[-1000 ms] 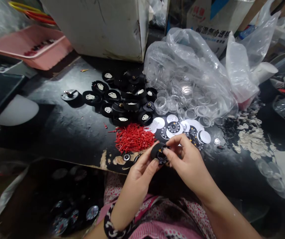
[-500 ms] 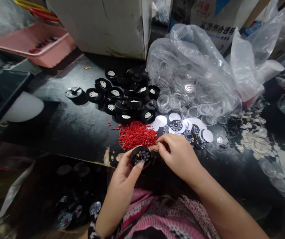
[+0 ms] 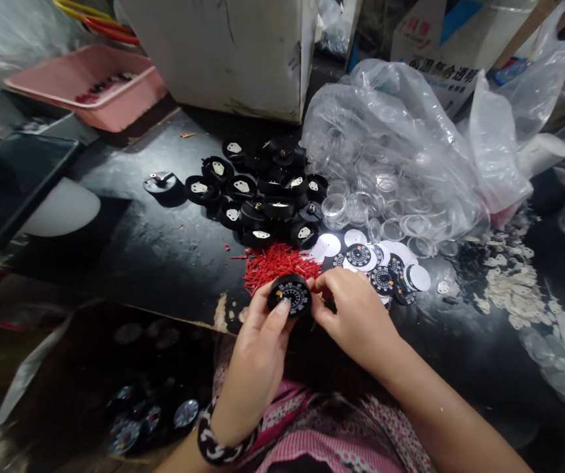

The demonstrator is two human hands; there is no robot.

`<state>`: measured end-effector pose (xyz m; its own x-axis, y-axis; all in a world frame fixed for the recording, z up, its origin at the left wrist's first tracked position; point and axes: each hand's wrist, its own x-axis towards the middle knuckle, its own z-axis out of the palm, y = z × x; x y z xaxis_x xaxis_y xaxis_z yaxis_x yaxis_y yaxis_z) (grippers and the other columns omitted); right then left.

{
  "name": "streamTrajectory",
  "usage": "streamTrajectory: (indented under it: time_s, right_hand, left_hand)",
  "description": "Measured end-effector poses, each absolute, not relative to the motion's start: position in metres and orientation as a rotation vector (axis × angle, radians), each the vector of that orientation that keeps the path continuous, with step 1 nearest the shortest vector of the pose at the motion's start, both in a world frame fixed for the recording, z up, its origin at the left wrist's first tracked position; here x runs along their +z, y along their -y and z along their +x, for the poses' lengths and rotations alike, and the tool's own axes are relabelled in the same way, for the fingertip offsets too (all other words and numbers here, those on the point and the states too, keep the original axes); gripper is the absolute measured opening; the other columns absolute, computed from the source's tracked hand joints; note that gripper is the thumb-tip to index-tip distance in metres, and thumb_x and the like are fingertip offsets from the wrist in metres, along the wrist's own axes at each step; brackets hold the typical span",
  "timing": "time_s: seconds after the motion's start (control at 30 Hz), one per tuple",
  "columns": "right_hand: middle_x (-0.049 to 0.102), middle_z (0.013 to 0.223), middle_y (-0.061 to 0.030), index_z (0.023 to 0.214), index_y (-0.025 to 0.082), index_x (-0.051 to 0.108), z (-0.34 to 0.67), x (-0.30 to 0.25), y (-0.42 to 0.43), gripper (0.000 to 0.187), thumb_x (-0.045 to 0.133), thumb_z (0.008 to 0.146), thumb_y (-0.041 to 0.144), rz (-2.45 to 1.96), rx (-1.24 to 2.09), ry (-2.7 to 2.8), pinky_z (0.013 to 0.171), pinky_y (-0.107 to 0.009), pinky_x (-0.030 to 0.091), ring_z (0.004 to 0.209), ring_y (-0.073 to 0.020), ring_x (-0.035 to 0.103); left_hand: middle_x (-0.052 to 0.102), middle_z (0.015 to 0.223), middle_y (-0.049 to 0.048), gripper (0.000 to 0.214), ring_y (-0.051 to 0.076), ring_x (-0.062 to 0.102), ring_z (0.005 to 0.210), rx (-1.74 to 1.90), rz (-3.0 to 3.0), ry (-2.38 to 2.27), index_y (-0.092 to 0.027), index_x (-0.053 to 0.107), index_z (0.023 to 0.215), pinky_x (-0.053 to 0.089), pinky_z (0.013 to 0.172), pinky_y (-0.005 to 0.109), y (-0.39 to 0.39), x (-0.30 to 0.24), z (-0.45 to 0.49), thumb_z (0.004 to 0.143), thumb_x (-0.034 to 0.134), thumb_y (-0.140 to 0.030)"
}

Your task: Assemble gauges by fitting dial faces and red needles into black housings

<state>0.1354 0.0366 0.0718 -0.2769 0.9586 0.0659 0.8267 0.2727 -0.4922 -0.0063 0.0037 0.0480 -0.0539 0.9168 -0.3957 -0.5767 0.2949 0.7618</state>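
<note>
Pinching a black casing (image 3: 276,285), dial (image 3: 296,297) in but apparently uncovered, the left hand (image 3: 259,348) sits beside the right hand (image 3: 354,307), whose hold I cannot tell

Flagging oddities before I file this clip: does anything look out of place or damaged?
The black tabletop has tan patches at its front edge, near the left hand, where the surface looks worn. A red piece lies apart from the red pile, as if strayed.
</note>
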Motion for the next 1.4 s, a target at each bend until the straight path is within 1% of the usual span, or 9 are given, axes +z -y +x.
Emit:
streamTrajectory:
  time_s: [0.17, 0.27, 0.33, 0.43, 0.53, 0.8, 1.17, 1.3, 1.4]
  right_hand:
    - [0.063, 0.078, -0.0015, 0.080, 0.018, 0.059, 0.140, 0.079, -0.026, 0.013, 0.056, 0.092, 0.022, -1.500, 0.692, 1.959, 0.074, -0.030, 0.039, 0.076, -0.0160, 0.056]
    - [0.062, 0.079, 0.0004, 0.083, 0.020, 0.061, 0.142, 0.086, -0.021, 0.011, 0.057, 0.093, 0.023, -1.429, 0.888, 1.826, 0.073, -0.028, 0.041, 0.077, -0.0147, 0.057]
    - [0.063, 0.082, 0.0001, 0.086, 0.020, 0.061, 0.142, 0.089, -0.020, 0.010, 0.056, 0.093, 0.023, -1.416, 0.941, 1.823, 0.073, -0.027, 0.041, 0.078, -0.0146, 0.057]
    - [0.062, 0.084, -0.0015, 0.086, 0.019, 0.061, 0.142, 0.091, -0.019, 0.011, 0.053, 0.094, 0.020, -1.480, 0.870, 1.885, 0.073, -0.029, 0.039, 0.079, -0.0156, 0.056]
    - [0.060, 0.081, -0.0013, 0.084, 0.018, 0.060, 0.144, 0.093, -0.019, 0.011, 0.053, 0.093, 0.018, -1.534, 0.825, 1.931, 0.072, -0.030, 0.037, 0.076, -0.0159, 0.054]
    - [0.057, 0.077, 0.0022, 0.080, 0.019, 0.057, 0.152, 0.098, -0.017, 0.014, 0.054, 0.093, 0.019, -1.500, 0.930, 1.884, 0.071, -0.029, 0.036, 0.073, -0.0131, 0.053]
    - [0.055, 0.070, 0.0033, 0.072, 0.019, 0.050, 0.145, 0.095, -0.004, 0.021, 0.054, 0.092, 0.014, -1.583, 0.934, 1.867, 0.065, -0.027, 0.033, 0.065, -0.0122, 0.050]
    - [0.056, 0.068, 0.0034, 0.070, 0.018, 0.055, 0.148, 0.097, -0.007, 0.019, 0.061, 0.088, 0.015, -1.584, 0.858, 1.912, 0.065, -0.028, 0.034, 0.064, -0.0123, 0.051]
    - [0.064, 0.083, -0.0014, 0.088, 0.017, 0.063, 0.151, 0.097, -0.011, 0.003, 0.060, 0.088, 0.015, -1.472, 0.647, 2.035, 0.073, -0.030, 0.036, 0.077, -0.0154, 0.057]
  left_hand:
    - [0.074, 0.112, 0.0062, 0.020, 0.025, 0.064, 0.116, 1.284, 0.361, -0.920, -0.024, 0.066, 0.107, 0.049, 0.104, 0.043, -0.007, 0.055, -0.008, 0.089, 0.060, -0.031]
    - [0.074, 0.114, 0.0044, 0.029, 0.022, 0.067, 0.110, 1.307, 0.424, -0.968, -0.028, 0.061, 0.120, 0.049, 0.103, 0.041, -0.010, 0.053, -0.008, 0.092, 0.057, -0.031]
    - [0.072, 0.117, 0.0020, 0.034, 0.020, 0.066, 0.111, 1.249, 0.492, -1.030, -0.031, 0.059, 0.124, 0.048, 0.103, 0.038, -0.011, 0.049, -0.005, 0.090, 0.060, -0.032]
    - [0.069, 0.121, -0.0008, 0.032, 0.019, 0.063, 0.116, 1.131, 0.591, -1.069, -0.031, 0.063, 0.119, 0.046, 0.104, 0.032, -0.009, 0.042, 0.003, 0.088, 0.065, -0.033]
    - [0.067, 0.121, -0.0030, 0.028, 0.017, 0.061, 0.116, 1.140, 0.683, -1.058, -0.033, 0.063, 0.117, 0.044, 0.104, 0.029, -0.005, 0.040, 0.008, 0.089, 0.064, -0.033]
    - [0.070, 0.115, -0.0043, 0.024, 0.013, 0.064, 0.111, 1.109, 0.857, -1.047, -0.032, 0.062, 0.114, 0.048, 0.096, 0.020, -0.001, 0.050, 0.004, 0.091, 0.062, -0.031]
    - [0.072, 0.097, -0.0060, 0.022, 0.010, 0.069, 0.090, 1.036, 1.247, -1.321, -0.028, 0.063, 0.108, 0.053, 0.083, 0.017, 0.004, 0.057, 0.000, 0.089, 0.059, -0.020]
    - [0.072, 0.112, -0.0029, 0.023, 0.014, 0.068, 0.102, 0.969, 1.004, -1.195, -0.029, 0.065, 0.112, 0.052, 0.090, 0.021, -0.001, 0.052, -0.004, 0.090, 0.061, -0.030]
    - [0.067, 0.128, -0.0013, 0.034, 0.018, 0.062, 0.118, 0.922, 0.799, -1.065, -0.033, 0.062, 0.123, 0.048, 0.101, 0.026, -0.003, 0.050, -0.007, 0.089, 0.063, -0.036]
